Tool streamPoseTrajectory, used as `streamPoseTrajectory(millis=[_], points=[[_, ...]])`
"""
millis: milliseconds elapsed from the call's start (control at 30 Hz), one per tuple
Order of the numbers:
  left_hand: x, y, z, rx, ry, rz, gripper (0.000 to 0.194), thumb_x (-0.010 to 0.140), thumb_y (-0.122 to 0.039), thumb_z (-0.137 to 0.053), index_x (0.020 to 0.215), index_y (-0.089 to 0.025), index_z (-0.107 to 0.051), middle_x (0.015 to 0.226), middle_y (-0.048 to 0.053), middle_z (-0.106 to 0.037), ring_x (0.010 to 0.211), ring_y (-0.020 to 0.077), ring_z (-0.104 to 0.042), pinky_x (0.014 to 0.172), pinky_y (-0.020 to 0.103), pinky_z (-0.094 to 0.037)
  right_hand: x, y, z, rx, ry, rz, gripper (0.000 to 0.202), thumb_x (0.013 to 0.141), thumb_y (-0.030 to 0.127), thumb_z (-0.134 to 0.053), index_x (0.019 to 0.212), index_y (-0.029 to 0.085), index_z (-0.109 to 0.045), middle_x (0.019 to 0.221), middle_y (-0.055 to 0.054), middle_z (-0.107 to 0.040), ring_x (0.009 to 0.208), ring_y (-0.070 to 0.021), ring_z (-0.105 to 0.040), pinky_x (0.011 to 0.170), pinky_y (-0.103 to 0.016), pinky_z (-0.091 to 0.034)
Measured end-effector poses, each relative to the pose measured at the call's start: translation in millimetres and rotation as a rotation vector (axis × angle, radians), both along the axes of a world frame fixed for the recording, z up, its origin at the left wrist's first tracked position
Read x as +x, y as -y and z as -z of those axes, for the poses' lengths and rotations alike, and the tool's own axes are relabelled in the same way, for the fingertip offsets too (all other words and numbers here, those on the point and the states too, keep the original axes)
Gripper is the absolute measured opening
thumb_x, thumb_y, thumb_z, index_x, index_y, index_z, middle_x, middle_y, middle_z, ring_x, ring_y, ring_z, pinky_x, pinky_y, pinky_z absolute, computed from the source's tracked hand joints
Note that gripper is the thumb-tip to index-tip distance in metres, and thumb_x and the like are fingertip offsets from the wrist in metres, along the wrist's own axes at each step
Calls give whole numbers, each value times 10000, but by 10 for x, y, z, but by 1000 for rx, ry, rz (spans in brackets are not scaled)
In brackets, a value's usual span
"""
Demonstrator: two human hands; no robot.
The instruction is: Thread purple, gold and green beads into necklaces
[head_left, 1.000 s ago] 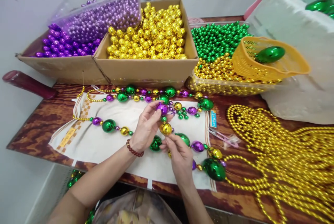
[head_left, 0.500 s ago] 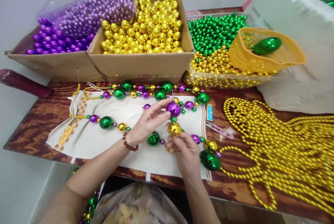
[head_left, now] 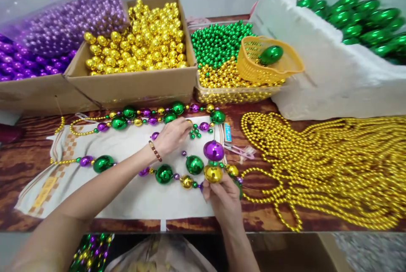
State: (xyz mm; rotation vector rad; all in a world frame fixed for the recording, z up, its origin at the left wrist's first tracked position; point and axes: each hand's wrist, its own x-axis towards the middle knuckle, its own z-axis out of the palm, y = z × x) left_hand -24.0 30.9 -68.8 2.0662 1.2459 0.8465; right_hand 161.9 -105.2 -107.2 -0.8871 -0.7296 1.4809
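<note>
My right hand [head_left: 223,198] is closed with its fingertips at a large gold bead [head_left: 213,174]. Above that bead sit small green beads and a large purple bead [head_left: 213,150], seemingly in one row. My left hand [head_left: 174,136] reaches over the white cloth [head_left: 133,196], fingers bent together at a gold bead [head_left: 189,122]; its fingertips partly hide what is between them. Beside them lie small green beads [head_left: 195,133] and a purple bead [head_left: 204,126]. A loose-looking green bead [head_left: 194,165] rests between the hands. Strung beads [head_left: 164,174] run along the cloth's near side.
Behind the cloth stand a box of gold beads [head_left: 133,90], purple beads [head_left: 38,67], a tub of green and gold beads [head_left: 237,94] with a yellow basket [head_left: 269,71], and a white foam box [head_left: 304,77]. Gold bead chains [head_left: 323,174] and tweezers [head_left: 236,150] lie right.
The view has swung right. My left hand has left the large purple bead and moved to the small beads on the cloth. My right hand still holds the gold bead, now lower.
</note>
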Motion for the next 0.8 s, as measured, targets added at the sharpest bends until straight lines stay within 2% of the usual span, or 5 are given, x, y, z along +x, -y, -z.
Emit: streamPoseTrajectory(millis=[200,300,400,600,800], points=[[777,-1062,-563,168,6,-12,186,892,-55,-514,835,-139,-670,981,127,-616,1095,289,-564,1070,472,-364,54,16,0,38,-68,18,165,850,339,-754,780,196,-711,674,-5,-692,439,-102,-597,431,-197,-471],[1068,-1643,-691,46,-399,-49,247,837,28,-497,901,-78,-710,1002,178,-655,1118,338,-594,1023,509,-409,87,10,2,53,-95,24,123,874,317,-732,810,212,-731,696,-3,-698,442,-97,-597,445,-201,-480],[1204,-1984,-663,-72,-683,52,285,783,-3,-595,1008,-88,-748,1077,185,-692,1095,350,-629,959,456,-472,122,12,12,61,-122,24,103,887,304,-722,828,224,-744,718,-1,-699,459,-94,-606,478,-208,-495],[1219,-2068,-606,-108,-750,43,350,722,9,-620,1020,-88,-776,1073,176,-726,1087,320,-652,943,376,-500,157,27,28,83,-155,-11,94,907,262,-701,833,242,-755,733,4,-709,481,-94,-625,484,-194,-495],[1152,-1880,-853,-36,-658,-69,273,836,-13,-538,1012,-58,-742,1113,194,-706,1128,284,-635,1008,393,-480,140,40,16,78,-132,17,111,897,278,-712,802,231,-744,724,4,-707,481,-90,-616,479,-187,-494]])
